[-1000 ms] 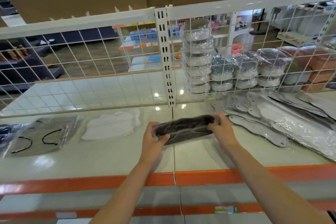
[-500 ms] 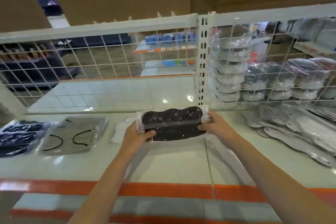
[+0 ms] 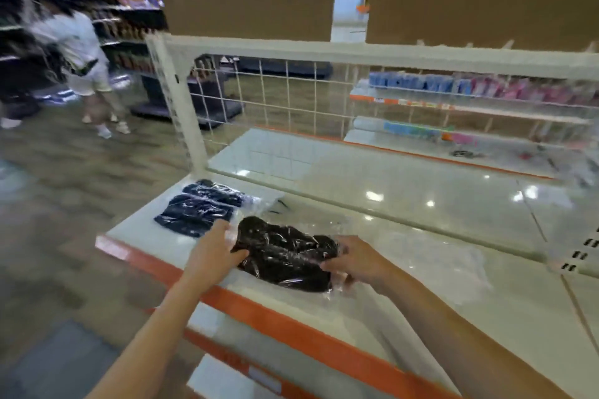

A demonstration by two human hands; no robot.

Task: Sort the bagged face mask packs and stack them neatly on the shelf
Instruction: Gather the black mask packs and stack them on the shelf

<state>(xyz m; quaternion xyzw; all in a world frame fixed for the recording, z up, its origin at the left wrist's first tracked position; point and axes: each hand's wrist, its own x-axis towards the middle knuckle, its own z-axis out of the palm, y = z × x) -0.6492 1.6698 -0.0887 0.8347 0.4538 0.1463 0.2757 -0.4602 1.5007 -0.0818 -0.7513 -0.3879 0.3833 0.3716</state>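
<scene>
The black mask pack (image 3: 285, 256) lies near the shelf (image 3: 421, 236) front edge, right of 2 dark packs (image 3: 201, 210). Left hand (image 3: 212, 249) and right hand (image 3: 353, 257) grasp its ends; better to square it flat, edges aligned beside those.

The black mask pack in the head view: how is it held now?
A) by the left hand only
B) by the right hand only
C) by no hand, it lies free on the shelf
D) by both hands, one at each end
D: the left hand and the right hand each grip one end of the black mask pack over the shelf.
</scene>
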